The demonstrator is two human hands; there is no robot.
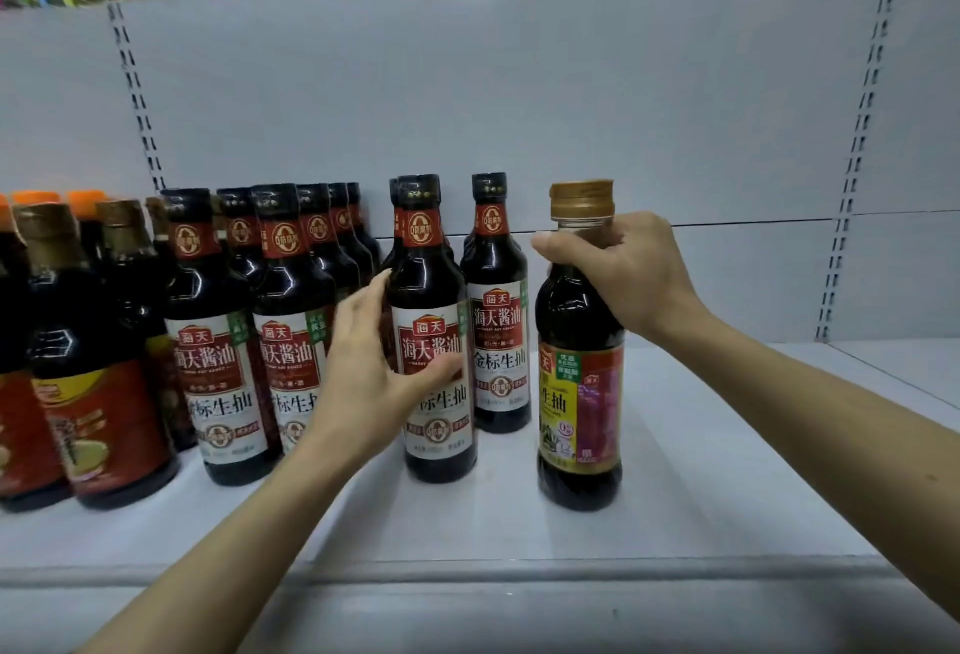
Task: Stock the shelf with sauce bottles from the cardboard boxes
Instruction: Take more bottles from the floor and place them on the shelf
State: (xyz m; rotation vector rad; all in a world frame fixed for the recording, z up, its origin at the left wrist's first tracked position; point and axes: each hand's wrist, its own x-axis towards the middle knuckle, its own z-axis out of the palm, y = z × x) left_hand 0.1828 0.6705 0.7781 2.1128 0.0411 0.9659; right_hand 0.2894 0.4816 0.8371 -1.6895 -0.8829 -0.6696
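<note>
Dark soy sauce bottles with red and white labels stand in rows on the white shelf (727,445). My left hand (371,372) wraps around the body of the front black-capped bottle (436,289), thumb across its label. My right hand (628,271) grips the neck of a gold-capped bottle (579,424) with a yellow and purple label, which stands upright on the shelf, apart to the right of the rows. Another black-capped bottle (497,320) stands between and behind them.
Further rows of black-capped bottles (218,341) fill the left, with gold-capped red-labelled bottles (88,367) and orange-capped ones (85,201) at the far left. The white back panel (519,107) carries slotted uprights. The shelf's front lip (467,573) runs across the bottom.
</note>
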